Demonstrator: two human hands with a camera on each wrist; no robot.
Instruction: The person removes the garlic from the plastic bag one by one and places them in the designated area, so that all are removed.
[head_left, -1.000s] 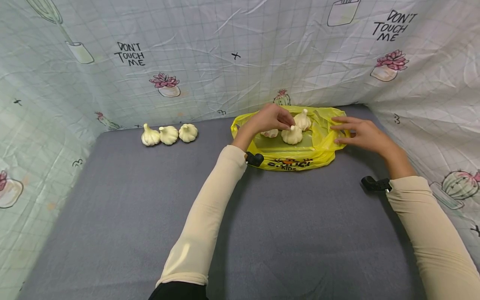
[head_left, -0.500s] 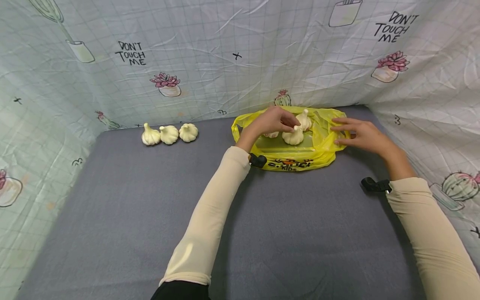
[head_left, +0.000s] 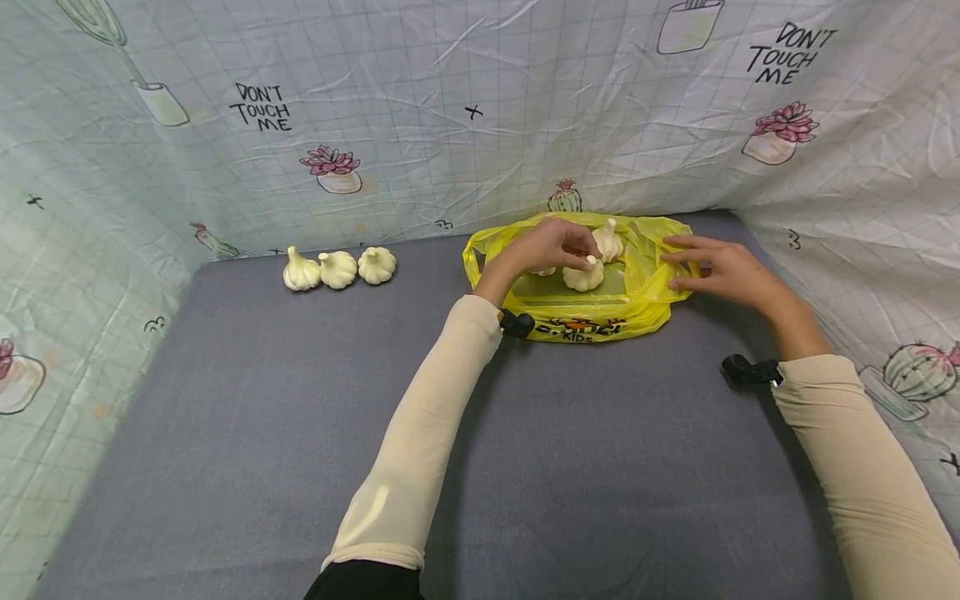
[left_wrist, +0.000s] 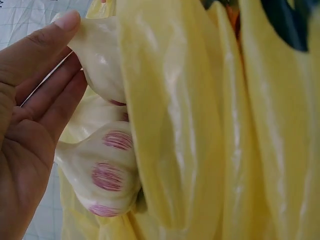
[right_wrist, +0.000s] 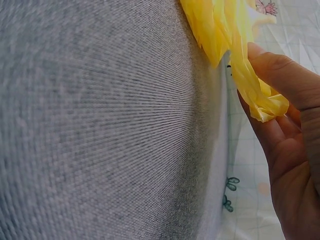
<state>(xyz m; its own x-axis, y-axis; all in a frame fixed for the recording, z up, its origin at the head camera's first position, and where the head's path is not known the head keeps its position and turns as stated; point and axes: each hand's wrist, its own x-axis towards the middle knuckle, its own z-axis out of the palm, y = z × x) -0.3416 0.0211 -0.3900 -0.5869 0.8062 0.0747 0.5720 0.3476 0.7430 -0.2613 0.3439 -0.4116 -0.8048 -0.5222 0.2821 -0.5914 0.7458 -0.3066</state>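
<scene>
A yellow plastic bag (head_left: 645,319) lies with its mouth spread on the grey table, garlic bulbs inside it. With thumb and fingers my left hand (head_left: 546,243) pinches the stem of a garlic bulb (head_left: 583,277) over the bag's inside. Behind that sits another garlic bulb (head_left: 608,242); a third is mostly covered by the hand. Purple-streaked skin shows on a bulb (left_wrist: 106,172) below the fingers in the left wrist view. At the bag's right edge, my right hand (head_left: 726,268) holds the crumpled plastic (right_wrist: 244,75) between thumb and fingers.
Toward the back left, three more garlic bulbs (head_left: 337,270) stand in a row on the table (head_left: 300,417). A white printed curtain (head_left: 420,125) hangs behind the table and along its sides. Each wrist wears a black strap mount (head_left: 750,369).
My left hand has shifted slightly right, and the pinched garlic bulb sits a touch lower than half a second ago. The right hand stays at the bag's edge.
</scene>
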